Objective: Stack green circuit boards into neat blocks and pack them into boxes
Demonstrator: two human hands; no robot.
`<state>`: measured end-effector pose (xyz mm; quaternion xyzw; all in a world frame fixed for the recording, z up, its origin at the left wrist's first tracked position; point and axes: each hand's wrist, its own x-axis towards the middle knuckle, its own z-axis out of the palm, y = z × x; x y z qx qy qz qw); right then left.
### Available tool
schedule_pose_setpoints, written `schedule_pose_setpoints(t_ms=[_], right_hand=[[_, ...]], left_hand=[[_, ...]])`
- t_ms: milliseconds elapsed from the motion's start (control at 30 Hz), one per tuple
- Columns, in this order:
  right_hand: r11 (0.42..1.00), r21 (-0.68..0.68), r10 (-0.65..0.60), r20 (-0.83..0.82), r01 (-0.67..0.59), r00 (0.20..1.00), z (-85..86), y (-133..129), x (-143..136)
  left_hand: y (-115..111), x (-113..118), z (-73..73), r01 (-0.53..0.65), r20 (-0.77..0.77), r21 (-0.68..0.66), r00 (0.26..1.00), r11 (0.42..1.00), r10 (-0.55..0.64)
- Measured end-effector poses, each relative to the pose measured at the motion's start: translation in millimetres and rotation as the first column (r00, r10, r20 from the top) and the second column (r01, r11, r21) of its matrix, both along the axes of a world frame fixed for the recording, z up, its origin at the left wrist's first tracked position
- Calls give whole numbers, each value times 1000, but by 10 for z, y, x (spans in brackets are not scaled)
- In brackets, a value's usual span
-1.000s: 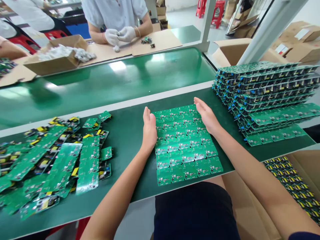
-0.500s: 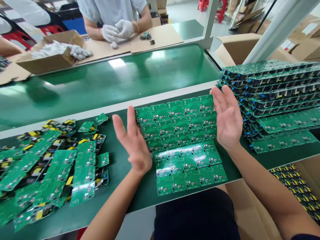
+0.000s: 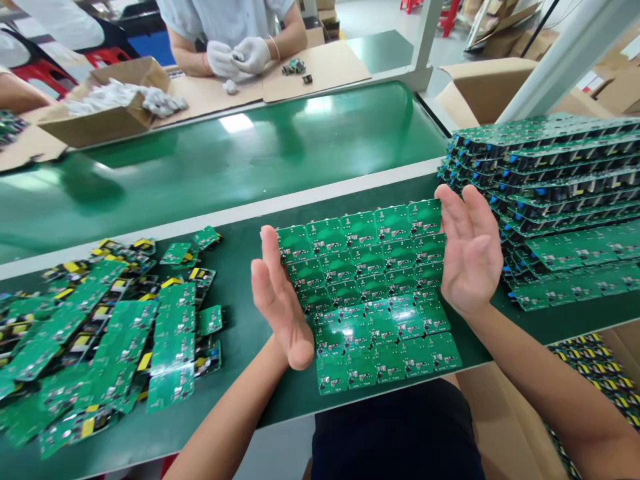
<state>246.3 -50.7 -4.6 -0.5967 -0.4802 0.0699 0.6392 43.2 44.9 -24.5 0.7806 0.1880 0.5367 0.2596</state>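
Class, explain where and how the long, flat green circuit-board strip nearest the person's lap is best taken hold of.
Probably by its two short ends, with the bare left hand coming from the left and the bare right hand from the right: the strip lies flat, both ends are exposed, and its far edge adjoins a matching green strip.

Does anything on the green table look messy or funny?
Yes, the pile of boards on the left looks messy: long strips and little pieces lie jumbled at different angles. The middle boards are in rows instead.
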Motion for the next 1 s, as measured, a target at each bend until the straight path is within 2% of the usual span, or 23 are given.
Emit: schedule_pose_setpoints(t_ms=[133, 367, 467, 567, 667, 767, 867, 933, 1000], right_hand=[[1000, -3, -1, -33, 1, 999, -4, -3, -6], [992, -114, -64, -25, 61, 998, -8, -25, -3], [988, -135, -79, -3, 78, 997, -12, -24, -2], [994, -87, -69, -5, 69, 998, -6, -17, -9], [997, -36, -66, 5, 66, 998, 11, -8, -18], [997, -17, -72, 20, 72, 997, 22, -3, -21], [998, 55, -11, -9, 11, 1000, 17, -3, -18], [995, 94, 27, -32, -23, 999, 14, -2, -17], [998, 69, 15, -38, -12, 999, 18, 0, -20]], left_hand=[[7, -13, -27, 52, 52, 6, 997, 999, -52], [-7, -33, -55, -32, -54, -22, 998, 999, 30], [-7, -35, -69, -108, -101, -3, 989, 994, 107], [-10, -34, -97, -224, -151, 28, 962, 974, 225], [-18, -24, -120, -278, -154, 29, 948, 960, 279], [-26, -6, -118, -223, -94, -10, 971, 975, 221], [-29, 8, -101, -144, -17, -32, 989, 989, 144], [-27, 14, -92, -142, -15, -33, 990, 989, 142], [-23, 17, -89, -134, -8, -41, 991, 990, 134]])
